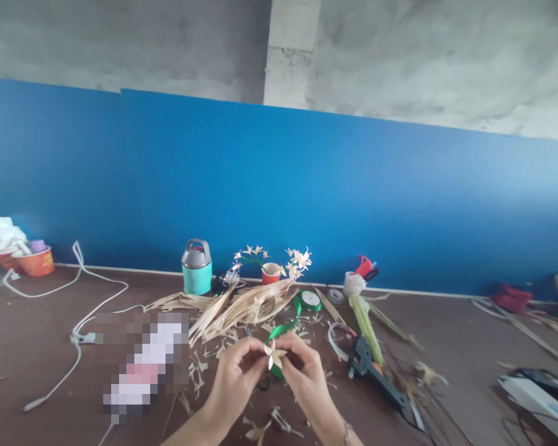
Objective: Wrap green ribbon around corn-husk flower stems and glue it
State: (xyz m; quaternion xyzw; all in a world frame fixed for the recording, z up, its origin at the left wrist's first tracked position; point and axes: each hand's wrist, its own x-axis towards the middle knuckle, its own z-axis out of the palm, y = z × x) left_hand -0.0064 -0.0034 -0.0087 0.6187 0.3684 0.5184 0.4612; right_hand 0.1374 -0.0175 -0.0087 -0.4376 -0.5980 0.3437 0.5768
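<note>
Between my two hands, low in the middle of the view, is a small pale flower (274,356) with pointed petals, apparently made of dried husk. My left hand (236,371) pinches it from the left with thumb and forefinger. From the other side, the fingers of my right hand (305,368) close on it too. Green ribbon (284,329) runs just behind the fingers toward a ribbon spool (310,301). Dried husk strips (251,306) lie heaped beyond my hands, with cut scraps around them. A black glue gun (374,371) rests right of my right hand.
An orange cup (271,274) holding similar flowers stands against the blue partition (260,186). Left of it is a teal jar (197,275). A white cable (79,316) crosses the left side of the brown table (41,334). A tape roll (335,296) lies behind the glue gun.
</note>
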